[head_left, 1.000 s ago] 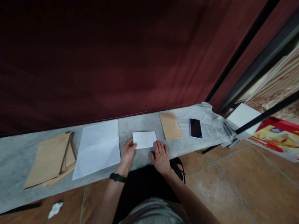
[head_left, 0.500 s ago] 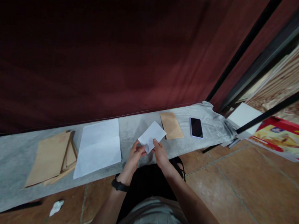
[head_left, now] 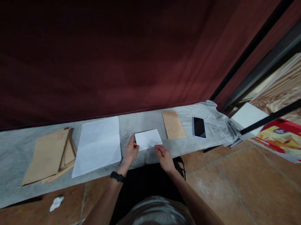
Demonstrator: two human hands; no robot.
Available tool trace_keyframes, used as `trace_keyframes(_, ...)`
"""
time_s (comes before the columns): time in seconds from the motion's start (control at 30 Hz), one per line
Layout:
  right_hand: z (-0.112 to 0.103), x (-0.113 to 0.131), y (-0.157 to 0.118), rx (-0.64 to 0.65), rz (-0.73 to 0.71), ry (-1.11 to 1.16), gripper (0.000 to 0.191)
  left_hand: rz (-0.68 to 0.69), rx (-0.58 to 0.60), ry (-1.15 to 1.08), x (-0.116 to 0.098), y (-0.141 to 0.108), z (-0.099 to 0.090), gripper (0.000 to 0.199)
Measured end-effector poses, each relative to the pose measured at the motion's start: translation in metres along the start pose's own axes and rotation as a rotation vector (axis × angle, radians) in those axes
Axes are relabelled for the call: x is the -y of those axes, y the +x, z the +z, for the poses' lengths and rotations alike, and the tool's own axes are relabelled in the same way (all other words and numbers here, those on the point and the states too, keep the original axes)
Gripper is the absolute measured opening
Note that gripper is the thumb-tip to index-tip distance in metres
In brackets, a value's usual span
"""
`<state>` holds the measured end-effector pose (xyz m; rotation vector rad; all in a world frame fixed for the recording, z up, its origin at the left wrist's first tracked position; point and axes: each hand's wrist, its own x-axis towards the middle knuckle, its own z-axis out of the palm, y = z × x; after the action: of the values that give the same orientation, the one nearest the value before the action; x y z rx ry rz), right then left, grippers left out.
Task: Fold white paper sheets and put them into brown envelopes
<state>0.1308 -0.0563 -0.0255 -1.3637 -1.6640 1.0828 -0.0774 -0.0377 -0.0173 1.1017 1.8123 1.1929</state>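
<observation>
A small folded white paper (head_left: 149, 139) lies flat on the grey cloth (head_left: 139, 122) that covers a long low surface. My left hand (head_left: 130, 152) rests at the paper's left edge, its forefinger stretched out along that edge. A black watch (head_left: 117, 176) is on that wrist. My right hand (head_left: 165, 157) lies at the paper's near right corner, with its fingertips touching the near edge. Neither hand lifts the paper.
A large white sheet (head_left: 99, 145) lies left of the hands, then a stack of brown envelopes (head_left: 48, 155). To the right lie one brown envelope (head_left: 173, 124) and a dark phone (head_left: 199, 127). A dark red curtain hangs behind. A crumpled scrap (head_left: 56, 203) lies on the tiled floor.
Half a second ago both hands held the small paper up and tilted above the cloth. Now it lies flat on the cloth again, with both hands at its edges.
</observation>
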Motion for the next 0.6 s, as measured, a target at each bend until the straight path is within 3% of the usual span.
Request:
trace_keyframes(0.1, 0.0, -0.002, -0.001, -0.021, -0.338, -0.517, 0.045, 0.015, 0.044, 0.079, -0.002, 0.001, 0.0, 0.075)
trace_keyframes(0.2, 0.004, -0.007, -0.002, 0.024, -0.44, -0.776, 0.049, 0.036, 0.032, 0.143, -0.006, 0.0, -0.002, 0.072)
trace_keyframes(0.3, 0.009, -0.012, -0.003, 0.037, -0.44, -0.85, 0.052, 0.097, 0.012, 0.292, -0.007, -0.006, -0.003, 0.066)
trace_keyframes(0.43, 0.011, -0.014, -0.003, 0.031, -0.436, -0.873, 0.053, 0.339, -0.036, 0.49, -0.002, -0.029, 0.008, 0.049)
trace_keyframes(0.6, 0.01, -0.013, -0.004, 0.049, -0.424, -0.879, 0.054, 0.63, 0.244, 0.712, 0.009, -0.064, 0.029, 0.055)
